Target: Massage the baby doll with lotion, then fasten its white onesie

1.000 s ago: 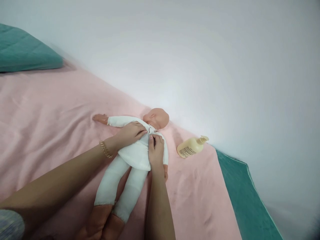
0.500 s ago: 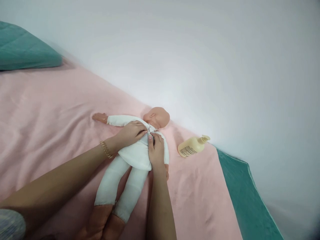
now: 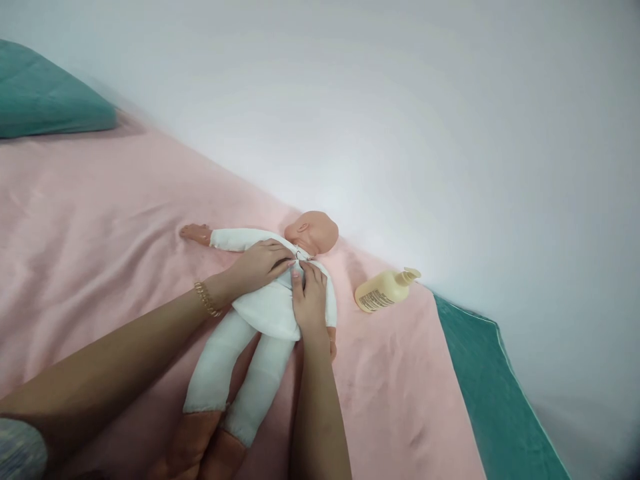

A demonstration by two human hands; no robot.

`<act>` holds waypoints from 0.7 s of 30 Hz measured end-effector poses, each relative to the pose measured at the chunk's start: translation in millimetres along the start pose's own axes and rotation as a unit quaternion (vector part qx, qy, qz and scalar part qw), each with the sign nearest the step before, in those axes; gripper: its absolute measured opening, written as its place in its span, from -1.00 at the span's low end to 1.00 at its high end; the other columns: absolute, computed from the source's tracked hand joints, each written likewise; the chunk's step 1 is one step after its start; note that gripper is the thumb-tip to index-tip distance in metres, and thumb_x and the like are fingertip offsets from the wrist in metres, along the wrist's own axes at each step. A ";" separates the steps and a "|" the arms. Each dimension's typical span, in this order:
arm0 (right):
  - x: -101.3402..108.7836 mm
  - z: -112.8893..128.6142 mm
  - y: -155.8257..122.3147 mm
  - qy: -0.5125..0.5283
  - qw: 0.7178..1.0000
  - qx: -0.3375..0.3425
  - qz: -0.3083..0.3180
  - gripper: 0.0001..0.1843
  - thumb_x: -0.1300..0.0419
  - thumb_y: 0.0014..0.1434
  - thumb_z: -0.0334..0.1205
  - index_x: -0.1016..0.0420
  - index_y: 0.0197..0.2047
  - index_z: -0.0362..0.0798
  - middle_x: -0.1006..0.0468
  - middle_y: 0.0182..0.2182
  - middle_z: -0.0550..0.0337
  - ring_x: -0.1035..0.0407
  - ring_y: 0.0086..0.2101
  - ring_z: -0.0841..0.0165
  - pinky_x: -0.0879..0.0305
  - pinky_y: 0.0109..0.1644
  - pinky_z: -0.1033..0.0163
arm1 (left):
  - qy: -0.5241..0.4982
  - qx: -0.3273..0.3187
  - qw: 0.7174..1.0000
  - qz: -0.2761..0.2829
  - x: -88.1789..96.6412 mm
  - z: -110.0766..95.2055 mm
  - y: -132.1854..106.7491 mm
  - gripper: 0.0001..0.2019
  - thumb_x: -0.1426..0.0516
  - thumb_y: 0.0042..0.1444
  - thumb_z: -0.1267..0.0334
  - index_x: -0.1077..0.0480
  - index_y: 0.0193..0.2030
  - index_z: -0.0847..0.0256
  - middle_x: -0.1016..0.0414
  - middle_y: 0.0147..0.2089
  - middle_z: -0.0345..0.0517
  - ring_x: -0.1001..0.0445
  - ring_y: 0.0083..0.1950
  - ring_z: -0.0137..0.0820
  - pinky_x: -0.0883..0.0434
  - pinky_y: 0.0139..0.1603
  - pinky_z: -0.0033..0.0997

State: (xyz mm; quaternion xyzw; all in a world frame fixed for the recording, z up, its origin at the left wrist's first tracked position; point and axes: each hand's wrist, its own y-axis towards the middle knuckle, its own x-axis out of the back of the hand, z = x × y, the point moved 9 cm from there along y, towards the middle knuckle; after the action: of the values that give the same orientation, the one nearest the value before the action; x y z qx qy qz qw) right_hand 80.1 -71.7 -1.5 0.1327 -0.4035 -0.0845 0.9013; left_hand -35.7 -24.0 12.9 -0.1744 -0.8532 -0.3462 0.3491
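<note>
Pump bottle [image 3: 383,291] near doll [image 3: 267,314], contents hidden.

Just one cam, worn on the head, looking forward and down along both forearms [image 3: 125,360]. Pretty close in: the doll [image 3: 267,313] gets cut off at the near edge, and a pale wall [image 3: 450,147] fills the far right.

Doll [image 3: 265,313]: left hand [image 3: 260,267] and right hand [image 3: 310,297] obstruct its upper torso.
Pink sheet [image 3: 100,193]: open passage left of the outstretched doll arm.
Pump bottle [image 3: 383,292]: obstacle at right, passable strip between.
Wall [image 3: 400,133]: blocks beyond the head.
</note>
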 end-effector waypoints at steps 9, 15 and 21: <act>0.1 0.3 0.2 -0.002 1.000 0.006 -0.022 -0.44 0.10 0.40 0.06 -0.34 0.25 -0.14 -0.38 0.20 -0.03 -0.12 0.25 0.20 -0.04 0.36 0.05 | 0.000 -0.009 1.000 -0.007 -2.7 1.7 -0.9 -0.63 0.07 0.38 0.10 -0.45 0.05 0.24 -0.54 0.10 0.00 -0.41 0.14 -0.18 -0.27 0.21 -0.10; -2.7 -2.3 2.2 -0.014 1.000 -0.001 -0.005 -0.39 0.12 0.40 0.10 -0.33 0.27 -0.15 -0.38 0.21 -0.05 -0.13 0.25 0.18 -0.04 0.37 0.01 | 0.008 0.001 1.000 0.004 -5.7 4.4 -0.5 -0.60 0.06 0.38 0.10 -0.47 0.11 0.24 -0.54 0.14 -0.03 -0.41 0.17 -0.17 -0.26 0.25 -0.10; -2.7 -3.8 1.4 0.005 1.000 -0.006 -0.003 -0.42 0.10 0.40 0.08 -0.33 0.27 -0.11 -0.37 0.23 -0.03 -0.13 0.26 0.19 -0.04 0.37 -0.01 | -0.018 0.011 1.000 0.007 -2.2 3.1 -1.1 -0.59 0.05 0.37 0.09 -0.50 0.11 0.24 -0.53 0.16 -0.04 -0.41 0.18 -0.18 -0.28 0.27 -0.12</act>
State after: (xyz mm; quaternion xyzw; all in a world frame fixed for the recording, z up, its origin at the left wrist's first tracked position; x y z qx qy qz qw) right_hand 81.3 -69.0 -5.4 0.1286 -0.3978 -0.0886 0.9041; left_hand -36.2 -22.7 9.2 -0.1825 -0.8620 -0.3310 0.3377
